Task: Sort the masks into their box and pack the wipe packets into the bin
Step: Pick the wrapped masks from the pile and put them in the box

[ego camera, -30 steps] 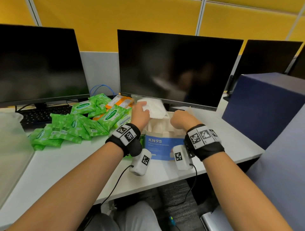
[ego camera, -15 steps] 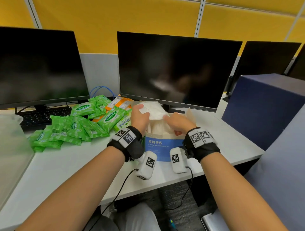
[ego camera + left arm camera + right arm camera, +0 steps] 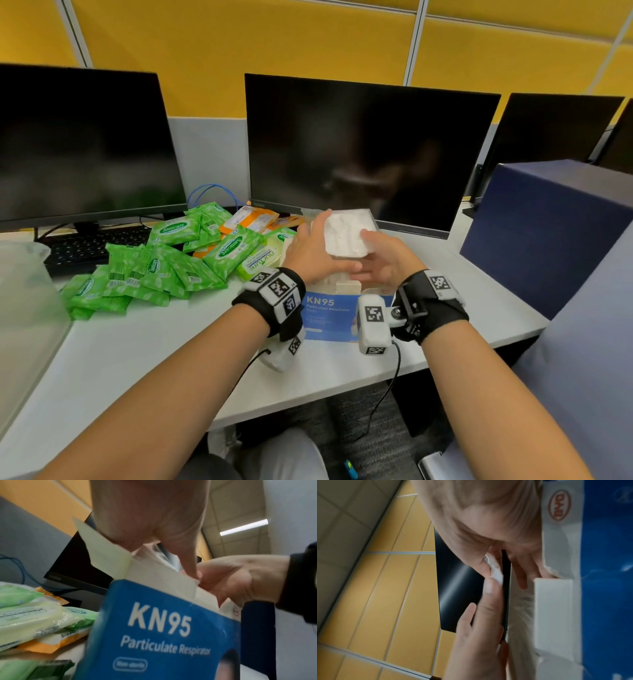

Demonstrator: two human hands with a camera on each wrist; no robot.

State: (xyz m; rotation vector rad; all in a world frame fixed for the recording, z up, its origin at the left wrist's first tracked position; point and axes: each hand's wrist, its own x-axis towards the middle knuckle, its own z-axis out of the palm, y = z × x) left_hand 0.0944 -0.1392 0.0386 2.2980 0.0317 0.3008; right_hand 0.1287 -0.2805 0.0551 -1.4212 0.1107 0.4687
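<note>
A white wrapped mask (image 3: pixel 346 229) hangs flat just above the open blue KN95 box (image 3: pixel 329 315) at the desk's front middle. My left hand (image 3: pixel 320 240) holds its left edge, thumb underneath. My right hand (image 3: pixel 375 251) pinches its right edge with the thumb on top. The left wrist view shows the box front (image 3: pixel 163 628), its raised flaps and a bit of the mask's wrap (image 3: pixel 159 553) under my palm. In the right wrist view the wrap (image 3: pixel 494 568) sits between thumb and palm beside the box (image 3: pixel 607 588). More white masks fill the box. Green wipe packets (image 3: pixel 171 260) lie heaped to the left.
A translucent bin (image 3: pixel 24 301) stands at the desk's left edge. Orange packets (image 3: pixel 250 219) lie behind the green heap. A keyboard (image 3: pixel 89 246) and two dark monitors (image 3: pixel 370 150) line the back. A dark blue block (image 3: pixel 548 233) rises at the right.
The mask has turned flat and come over the box opening. My right hand left the box's flap and took the mask's right edge; my left hand kept its hold.
</note>
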